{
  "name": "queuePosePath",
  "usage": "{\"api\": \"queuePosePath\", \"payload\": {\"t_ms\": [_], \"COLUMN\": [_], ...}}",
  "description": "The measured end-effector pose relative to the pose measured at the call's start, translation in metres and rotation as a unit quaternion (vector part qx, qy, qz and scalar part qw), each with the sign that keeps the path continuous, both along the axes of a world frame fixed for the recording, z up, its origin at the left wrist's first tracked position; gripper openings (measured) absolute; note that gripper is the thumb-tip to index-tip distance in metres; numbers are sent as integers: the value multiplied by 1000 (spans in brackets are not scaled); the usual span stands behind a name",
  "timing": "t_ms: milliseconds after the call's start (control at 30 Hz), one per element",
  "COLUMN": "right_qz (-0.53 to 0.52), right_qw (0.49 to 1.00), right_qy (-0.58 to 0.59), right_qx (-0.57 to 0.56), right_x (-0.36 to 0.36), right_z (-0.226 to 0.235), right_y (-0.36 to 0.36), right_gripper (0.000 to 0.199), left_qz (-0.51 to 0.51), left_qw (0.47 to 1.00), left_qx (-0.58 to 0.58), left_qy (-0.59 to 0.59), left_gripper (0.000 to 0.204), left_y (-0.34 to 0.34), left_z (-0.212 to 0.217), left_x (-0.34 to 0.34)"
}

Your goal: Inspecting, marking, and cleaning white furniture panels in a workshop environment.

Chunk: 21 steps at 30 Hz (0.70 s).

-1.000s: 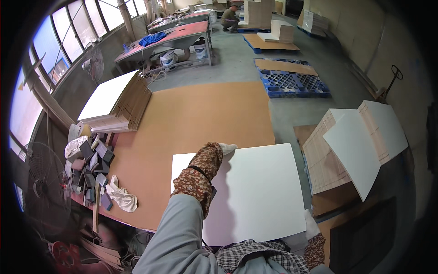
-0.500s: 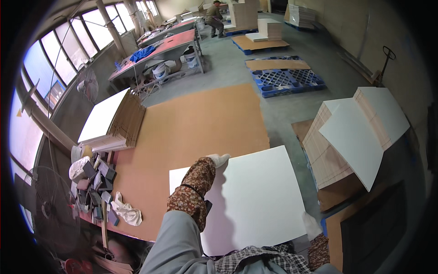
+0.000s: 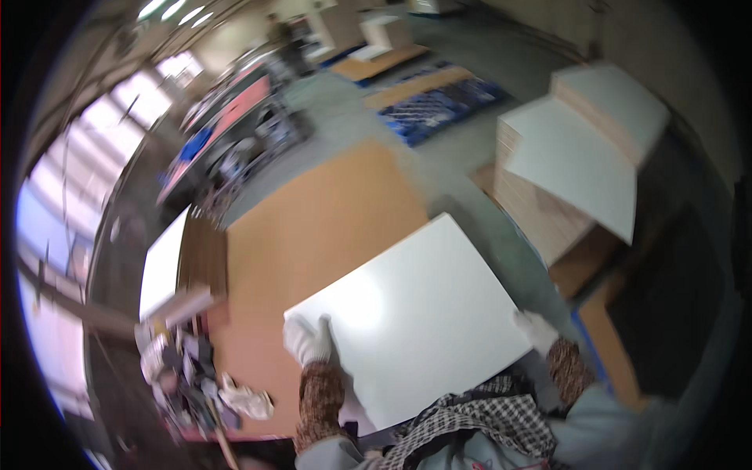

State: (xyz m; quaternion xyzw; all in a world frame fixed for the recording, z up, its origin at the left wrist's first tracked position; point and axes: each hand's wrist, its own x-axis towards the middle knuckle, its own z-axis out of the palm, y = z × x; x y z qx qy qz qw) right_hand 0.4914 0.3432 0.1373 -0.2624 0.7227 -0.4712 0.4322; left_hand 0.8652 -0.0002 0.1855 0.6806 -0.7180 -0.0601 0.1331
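1. Your hands are well apart on the panel (image 3: 423,313): your left hand (image 3: 307,341) clamps its left edge, thumb on the white face, while your right hand (image 3: 538,332) touches the right edge. Fingers beneath are hidden, so I cannot tell how firmly the right one grips.
2. The panel lies in front of you, over the near end of the brown sheet (image 3: 313,243). Whether it rests there or is raised cannot be told; if raised, a weak right grip could let that side drop and chip a corner.
3. Both gloves look knitted; smooth edges could slide through them, and grit on them could mark the white face.
4. The panel's near edge is close to your checked apron (image 3: 486,423); a fold could snag on a corner.
5. Swinging left too low could strike the blocks (image 3: 184,364) or drag the rag (image 3: 247,398).
6. Swinging right, you could knock the jutting top sheet of the right stack (image 3: 540,200), since its corner overhangs.
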Motion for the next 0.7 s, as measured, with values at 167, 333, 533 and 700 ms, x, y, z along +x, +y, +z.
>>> {"api": "queuePosePath", "payload": {"t_ms": [167, 333, 533, 700], "right_qz": [59, 7, 38, 48], "right_qw": [994, 997, 990, 992], "right_qy": [9, -19, -32, -53], "right_qx": [97, 81, 132, 109], "right_x": [-7, -10, -1, -4], "right_z": [10, -1, 4, -10], "right_y": [-25, -6, -3, -7], "right_gripper": [63, 72, 84, 87], "left_qz": [93, 95, 164, 208], "left_qw": [830, 738, 706, 721], "left_qx": [316, 401, 424, 388], "left_qy": [450, 534, 543, 534], "left_gripper": [74, 73, 70, 71], "left_y": [42, 111, 150, 156], "left_z": [-88, -87, -49, -40], "left_x": [184, 188, 169, 146]}}
